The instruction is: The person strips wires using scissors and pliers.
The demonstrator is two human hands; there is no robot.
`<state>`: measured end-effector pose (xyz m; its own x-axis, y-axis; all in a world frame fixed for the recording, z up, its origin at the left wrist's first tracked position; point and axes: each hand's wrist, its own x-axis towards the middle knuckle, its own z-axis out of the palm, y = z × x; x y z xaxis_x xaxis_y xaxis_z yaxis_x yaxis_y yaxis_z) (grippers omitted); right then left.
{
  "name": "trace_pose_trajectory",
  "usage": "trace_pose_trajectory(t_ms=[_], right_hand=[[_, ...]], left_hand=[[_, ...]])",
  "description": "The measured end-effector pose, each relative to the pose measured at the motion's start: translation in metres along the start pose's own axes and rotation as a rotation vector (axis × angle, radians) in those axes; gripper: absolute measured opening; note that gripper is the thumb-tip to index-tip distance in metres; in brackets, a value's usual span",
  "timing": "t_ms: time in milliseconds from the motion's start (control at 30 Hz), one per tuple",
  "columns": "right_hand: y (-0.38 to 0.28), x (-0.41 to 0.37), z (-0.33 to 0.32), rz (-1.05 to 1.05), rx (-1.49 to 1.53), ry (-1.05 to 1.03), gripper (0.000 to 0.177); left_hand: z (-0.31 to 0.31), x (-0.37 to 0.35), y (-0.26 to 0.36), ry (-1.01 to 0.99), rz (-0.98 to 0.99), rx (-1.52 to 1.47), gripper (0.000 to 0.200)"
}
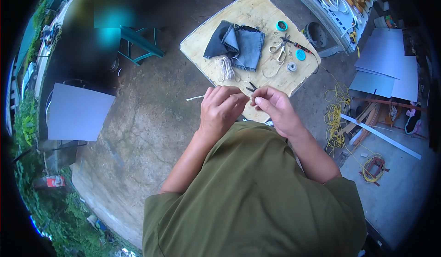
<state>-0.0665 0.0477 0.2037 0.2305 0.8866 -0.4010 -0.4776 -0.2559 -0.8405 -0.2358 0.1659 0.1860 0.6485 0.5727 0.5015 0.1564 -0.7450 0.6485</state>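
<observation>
My left hand point(222, 104) is closed, fingers curled inward, and the end of a thin white cord point(195, 98) sticks out on its left side. Close beside it, my right hand point(277, 110) pinches thumb against forefinger; whatever lies between those fingertips is too small to make out. Both hands are held over the near edge of a wooden table point(195, 43). Just beyond the fingertips are the dark tips of a small tool point(251, 87). Farther back lie folded denim cloth point(250, 48), a bundle of white cord point(225, 69) and scissors point(278, 51).
On the table's right side are a teal round tin point(281, 25), a teal lid point(300, 54), a small spool point(291, 67) and a red-black pen-like tool point(297, 44). A teal stool point(142, 43) stands left. Yellow cord point(337, 114) lies tangled on the floor at right.
</observation>
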Motion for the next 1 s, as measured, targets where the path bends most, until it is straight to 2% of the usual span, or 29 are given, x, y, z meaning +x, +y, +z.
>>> trace_pose_trajectory(t_ms=[100, 200, 400, 500, 600, 700, 733, 800, 833, 900, 1000], right_hand=[[-0.015, 0.001, 0.004, -0.539, -0.866, 0.131, 0.02], [-0.014, 0.003, 0.004, -0.789, -1.151, 0.107, 0.027], [-0.009, 0.007, -0.001, -0.841, -1.245, 0.083, 0.024], [-0.008, 0.006, 0.0, -0.751, -1.216, 0.091, 0.018], [0.0, 0.004, -0.004, -0.031, -0.456, 0.029, 0.014], [0.007, 0.002, -0.008, 0.195, 0.142, -0.021, 0.014], [0.009, 0.004, -0.009, 0.069, 0.009, 0.016, 0.014], [0.01, 0.006, -0.007, -0.18, -0.254, 0.091, 0.014], [0.004, 0.005, -0.006, -0.328, -0.476, 0.113, 0.016], [-0.014, 0.004, -0.002, -0.625, -0.923, 0.156, 0.02], [-0.016, 0.01, -0.003, -0.802, -1.115, 0.091, 0.024]], left_hand=[[0.001, 0.001, -0.001, -0.004, -0.077, -0.054, 0.025], [0.001, 0.002, 0.001, -0.02, -0.123, -0.08, 0.024], [0.005, 0.003, -0.001, -0.024, -0.073, -0.078, 0.023], [0.004, 0.002, -0.001, -0.04, -0.038, -0.047, 0.024], [0.001, 0.003, 0.0, -0.045, 0.03, 0.009, 0.024], [0.002, 0.004, 0.001, -0.036, 0.035, 0.002, 0.023], [0.003, 0.005, 0.0, -0.03, 0.023, -0.011, 0.022], [0.005, 0.0, 0.0, -0.056, -0.215, -0.208, 0.018], [0.006, -0.001, 0.001, -0.069, -0.333, -0.307, 0.016], [0.004, -0.001, -0.001, -0.12, -0.442, -0.434, 0.012], [0.009, -0.008, -0.005, -0.133, -0.611, -0.723, 0.009]])
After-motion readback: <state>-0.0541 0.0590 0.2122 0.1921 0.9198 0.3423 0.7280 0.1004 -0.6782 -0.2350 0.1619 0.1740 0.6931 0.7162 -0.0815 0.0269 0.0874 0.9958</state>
